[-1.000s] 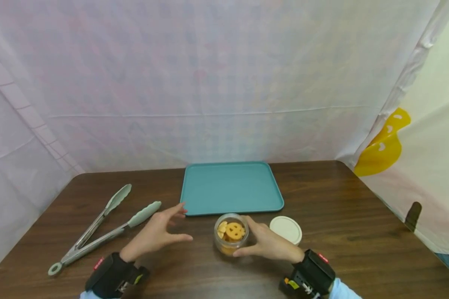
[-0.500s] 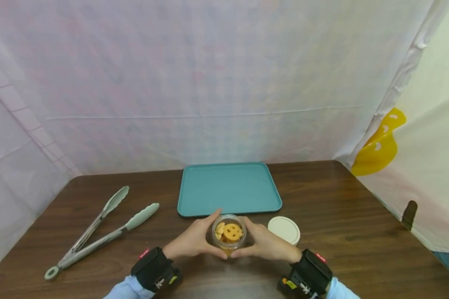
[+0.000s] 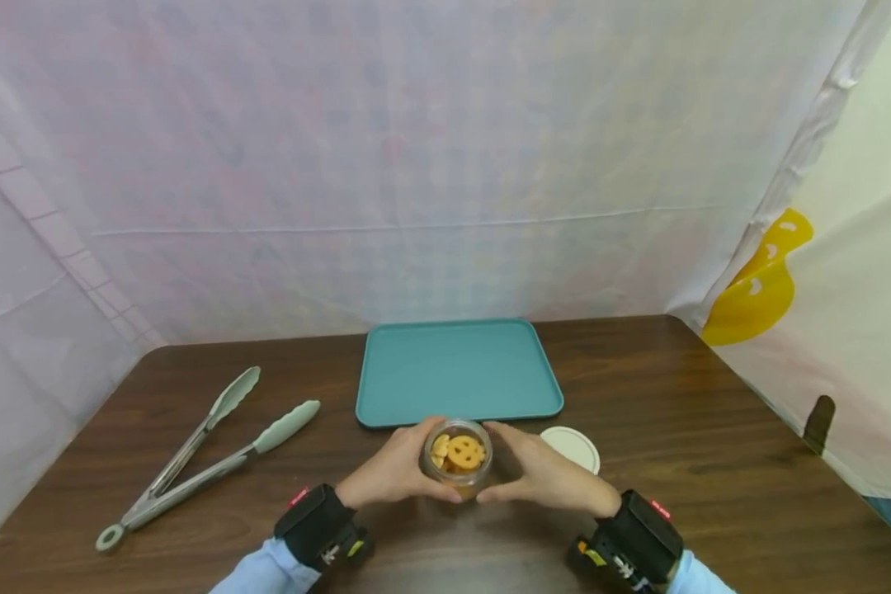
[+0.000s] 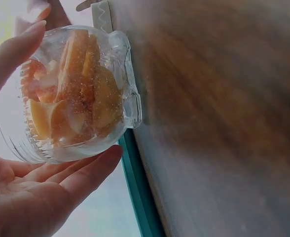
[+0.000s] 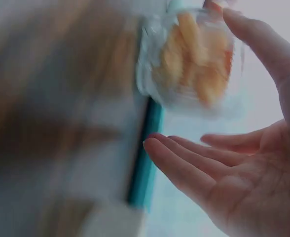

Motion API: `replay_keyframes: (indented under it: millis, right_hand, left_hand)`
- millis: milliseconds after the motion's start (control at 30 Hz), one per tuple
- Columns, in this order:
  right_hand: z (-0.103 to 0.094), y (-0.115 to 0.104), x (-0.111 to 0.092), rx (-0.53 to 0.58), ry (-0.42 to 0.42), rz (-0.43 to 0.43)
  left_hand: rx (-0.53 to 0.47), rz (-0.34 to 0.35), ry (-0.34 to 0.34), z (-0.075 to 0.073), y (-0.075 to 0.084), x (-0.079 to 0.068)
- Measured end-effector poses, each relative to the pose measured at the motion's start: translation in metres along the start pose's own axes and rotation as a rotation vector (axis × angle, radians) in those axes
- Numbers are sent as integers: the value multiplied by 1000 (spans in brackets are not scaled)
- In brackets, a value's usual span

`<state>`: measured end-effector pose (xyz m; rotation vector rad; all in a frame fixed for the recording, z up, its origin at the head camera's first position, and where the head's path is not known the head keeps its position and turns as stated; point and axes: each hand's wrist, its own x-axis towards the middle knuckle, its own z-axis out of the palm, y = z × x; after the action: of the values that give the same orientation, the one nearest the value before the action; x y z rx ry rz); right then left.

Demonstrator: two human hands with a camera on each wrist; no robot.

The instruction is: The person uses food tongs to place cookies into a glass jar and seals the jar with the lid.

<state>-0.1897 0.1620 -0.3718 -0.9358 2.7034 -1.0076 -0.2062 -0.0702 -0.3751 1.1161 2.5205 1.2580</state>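
A clear glass jar [image 3: 459, 452] of yellow-orange snack pieces stands upright without a lid, just in front of the tray; a round piece with holes lies on top. My left hand [image 3: 395, 472] grips its left side, thumb in front and fingers behind. In the left wrist view, the ridged rim of the jar [image 4: 76, 94] lies between thumb and fingers. My right hand [image 3: 545, 472] is at the right side, fingers spread. The right wrist view shows a gap between the fingers [image 5: 184, 165] and the jar, with the thumb close to its rim.
A teal tray [image 3: 456, 371] lies at the back middle of the dark wooden table [image 3: 638, 388]. Beside my right hand is a round white lid [image 3: 575, 448], partly covered by it. Spread tongs [image 3: 186, 491] with pale green tips lie on the left. Cloth hangs behind the table.
My left hand has come in from the left and taken hold of the jar. My right hand, earlier around the jar's right side, has loosened and shifted slightly right.
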Motion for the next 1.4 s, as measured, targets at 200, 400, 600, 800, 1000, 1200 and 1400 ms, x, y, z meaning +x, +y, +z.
replay_keyframes:
  millis: [200, 400, 600, 800, 1000, 1200, 1400]
  right_hand:
    - [-26, 4, -16, -165, 126, 112]
    - [-34, 13, -32, -327, 113, 295]
    - [-28, 23, -37, -384, 61, 368]
    - [-29, 28, -37, -377, 41, 353]
    - [-29, 32, -39, -403, 106, 262]
    - [-36, 21, -35, -289, 111, 258]
    - [-44, 1, -27, -187, 160, 129]
  left_hand:
    - [12, -25, 19, 0, 0, 1]
    - [17, -57, 21, 1, -1, 4]
    - [13, -67, 26, 3, -2, 7]
    - [8, -80, 29, 3, -1, 9]
    - [10, -104, 13, 3, 0, 10]
    - [-9, -99, 10, 3, 1, 11]
    - [-3, -104, 16, 3, 0, 10]
